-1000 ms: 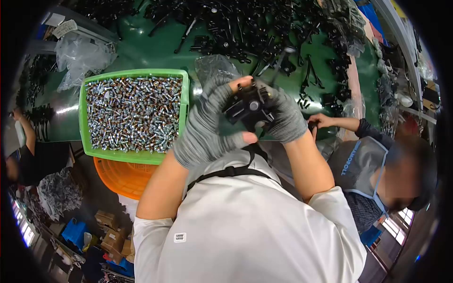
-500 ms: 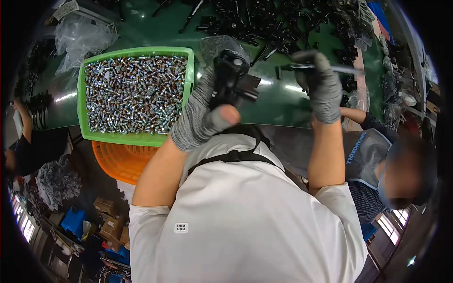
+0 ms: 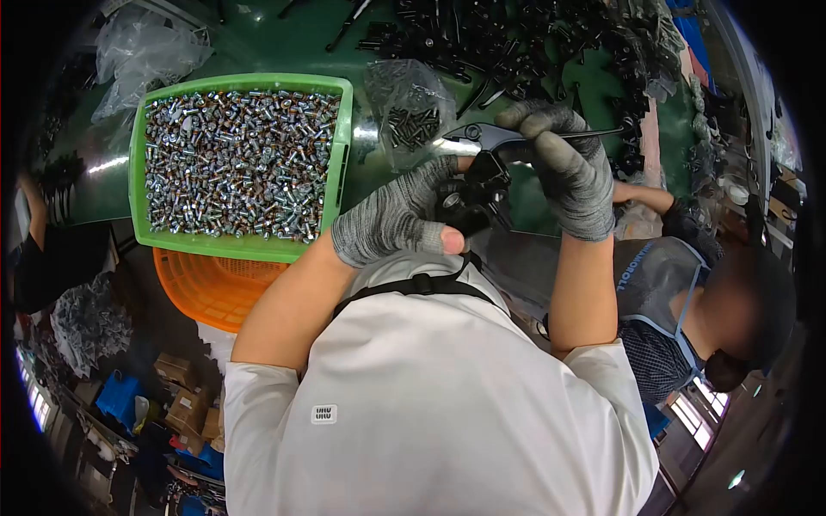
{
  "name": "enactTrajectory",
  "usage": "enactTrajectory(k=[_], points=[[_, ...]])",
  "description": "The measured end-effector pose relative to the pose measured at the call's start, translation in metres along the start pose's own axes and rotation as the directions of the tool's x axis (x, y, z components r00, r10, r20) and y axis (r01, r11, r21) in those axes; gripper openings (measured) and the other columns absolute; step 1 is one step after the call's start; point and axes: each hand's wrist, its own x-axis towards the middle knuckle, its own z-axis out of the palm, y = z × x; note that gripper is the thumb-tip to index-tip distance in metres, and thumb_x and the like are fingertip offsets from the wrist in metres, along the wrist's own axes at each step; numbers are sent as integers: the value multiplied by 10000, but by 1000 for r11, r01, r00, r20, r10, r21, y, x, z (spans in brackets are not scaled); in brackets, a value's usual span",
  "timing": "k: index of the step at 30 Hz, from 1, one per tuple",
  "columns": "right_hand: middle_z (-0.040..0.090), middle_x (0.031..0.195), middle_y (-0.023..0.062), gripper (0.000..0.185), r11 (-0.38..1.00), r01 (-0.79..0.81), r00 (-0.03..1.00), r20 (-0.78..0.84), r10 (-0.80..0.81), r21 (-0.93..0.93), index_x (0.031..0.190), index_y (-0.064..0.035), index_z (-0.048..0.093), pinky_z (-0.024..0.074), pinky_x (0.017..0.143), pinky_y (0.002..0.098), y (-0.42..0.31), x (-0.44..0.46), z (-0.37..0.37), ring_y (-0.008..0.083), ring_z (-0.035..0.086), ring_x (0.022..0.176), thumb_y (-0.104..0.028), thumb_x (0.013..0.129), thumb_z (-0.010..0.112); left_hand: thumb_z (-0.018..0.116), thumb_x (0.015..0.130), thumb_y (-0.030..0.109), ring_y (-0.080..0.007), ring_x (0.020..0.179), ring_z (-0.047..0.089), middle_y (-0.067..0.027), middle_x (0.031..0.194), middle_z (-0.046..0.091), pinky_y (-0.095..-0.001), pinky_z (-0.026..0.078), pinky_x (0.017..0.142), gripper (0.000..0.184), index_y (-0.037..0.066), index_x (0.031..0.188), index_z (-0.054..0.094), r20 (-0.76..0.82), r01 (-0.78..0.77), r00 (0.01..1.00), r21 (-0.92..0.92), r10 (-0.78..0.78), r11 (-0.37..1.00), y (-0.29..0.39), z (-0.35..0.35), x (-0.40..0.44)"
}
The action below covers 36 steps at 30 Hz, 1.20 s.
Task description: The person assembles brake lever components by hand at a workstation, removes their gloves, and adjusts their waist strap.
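My left hand (image 3: 387, 215), in a grey knit glove with bare fingertips, is closed around a black lever bracket (image 3: 469, 206). My right hand (image 3: 575, 168), gloved the same way, grips a dark brake lever (image 3: 490, 135). The lever's rounded pivot end points left and lies at the top of the bracket; its thin tail sticks out to the right of my fingers. Whether the two parts are joined I cannot tell. Behind my left hand lies a clear plastic bag (image 3: 411, 95) with small dark screws (image 3: 415, 129) in it.
A green bin (image 3: 241, 252) full of metal bolts (image 3: 245, 163) stands left, above an orange basket (image 3: 202, 288). Black parts (image 3: 516, 43) are heaped across the back of the green table (image 3: 292, 52). A co-worker (image 3: 662, 284) sits close on my right; another person's arm (image 3: 34, 211) shows far left.
My hands have come together. The bracket moved right and down, and the lever, blurred before, swung so its pivot end meets the bracket. The bag of screws is now uncovered.
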Motion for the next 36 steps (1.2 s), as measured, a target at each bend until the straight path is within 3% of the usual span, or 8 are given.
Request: enactTrajectory(k=[6, 15, 23, 28, 30, 31, 34, 36], points=[[666, 1073, 186, 306, 938, -114, 992, -13, 125, 328, 1079, -4, 618, 600, 757, 434, 3, -4, 1, 305, 658, 986, -225, 874, 672, 769, 801, 312, -175, 1172, 542, -65, 1254, 569, -344, 441, 1014, 697, 42, 1377, 486, -66, 101, 992, -116, -109, 988, 0, 4, -4], [660, 1086, 186, 457, 934, -354, 934, 68, 351, 43, 1185, -7, 574, 592, 772, 453, -27, -10, 5, 309, 666, 998, -285, 844, 699, 724, 860, 204, -144, 1071, 595, -42, 1135, 636, -312, 490, 946, 500, 46, 1304, 554, -199, 210, 953, -99, -227, 973, 3, 19, -12], [661, 1065, 180, 389, 907, -411, 911, 58, 407, 93, 1121, 24, 599, 604, 772, 412, -28, -14, 5, 294, 675, 970, -266, 872, 671, 737, 855, 139, -155, 1032, 625, -52, 1104, 657, -324, 505, 933, 382, 53, 1195, 587, -288, 256, 906, -210, -310, 943, 2, 19, -17], [664, 1011, 165, 405, 870, -491, 869, 49, 493, -51, 1068, 21, 603, 606, 706, 375, -24, -10, 10, 257, 689, 887, -321, 867, 684, 702, 880, 427, -171, 988, 631, -76, 1091, 654, -310, 524, 857, 563, 21, 1237, 546, -158, 182, 955, -349, -249, 919, -8, 17, -13], [675, 967, 143, 406, 869, -322, 927, 63, 371, -375, 1037, 23, 622, 583, 668, 321, 32, -20, -21, 221, 688, 822, -344, 872, 678, 626, 896, 559, -183, 975, 640, -88, 1093, 653, -313, 526, 857, 673, 8, 1273, 538, -126, 264, 934, -393, -336, 881, -1, 21, -6], [683, 898, 105, 393, 853, -497, 853, 90, 514, -158, 1004, 8, 652, 538, 648, 276, -11, -5, 12, 169, 665, 743, -367, 885, 662, 557, 896, 648, -186, 973, 644, -90, 1093, 653, -311, 528, 863, 760, 7, 1304, 538, -99, 268, 937, -411, -334, 871, -3, 22, -6], [667, 800, 48, 389, 864, -310, 918, 113, 381, -396, 1019, -11, 677, 484, 669, 267, 10, 0, 6, 123, 595, 688, -383, 919, 622, 551, 899, 648, -190, 974, 649, -95, 1086, 651, -324, 542, 864, 766, 9, 1320, 526, -214, 338, 886, -307, -411, 890, -13, 9, -16], [654, 789, 41, 427, 915, -282, 896, 261, 359, -289, 1053, -14, 676, 482, 666, 270, 25, 5, -13, 121, 586, 696, -417, 923, 616, 581, 902, 610, -210, 985, 646, -105, 1107, 634, -349, 558, 854, 725, 10, 1304, 517, -252, 299, 889, -312, -382, 902, -10, 11, -20]])
